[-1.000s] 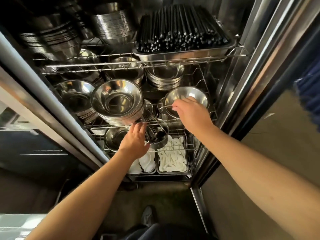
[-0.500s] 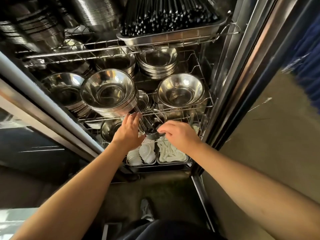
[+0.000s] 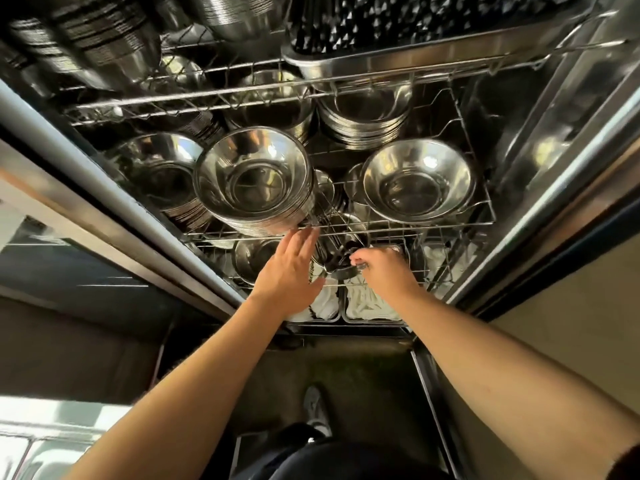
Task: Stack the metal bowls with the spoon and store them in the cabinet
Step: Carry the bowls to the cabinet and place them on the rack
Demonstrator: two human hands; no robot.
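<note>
Both arms reach into the open cabinet [image 3: 554,140], and no writing or brand mark can be read on any of the steel in there. Right hand [image 3: 382,271] is curled over the near rim of a small metal container [image 3: 341,268] on the lower wire rack [image 3: 443,278], fingers pinched on that rim, and dark utensil handles [image 3: 334,249] poke out of it, long axis slanting up and away toward the back of the cabinet; whether one of them is the spoon cannot be told. Left hand [image 3: 289,271] is flat and open, fingers spread and pointing up at the front rail of the middle wire shelf [image 3: 398,227], fingertips just at the underside of the big stack of metal bowls [image 3: 254,183], gripping nothing. That stack tilts its mouth toward the camera, and a second single-looking bowl [image 3: 417,183] sits to its right on the same shelf, mouth up and slightly forward. More bowl stacks sit left [image 3: 162,168] and behind [image 3: 363,116]. Up top, a steel tray [image 3: 433,46] holds dark chopstick-like rods. Below the hands, trays of white spoons [image 3: 367,303] lie side by side. A shoe [image 3: 313,407] shows on the floor.
</note>
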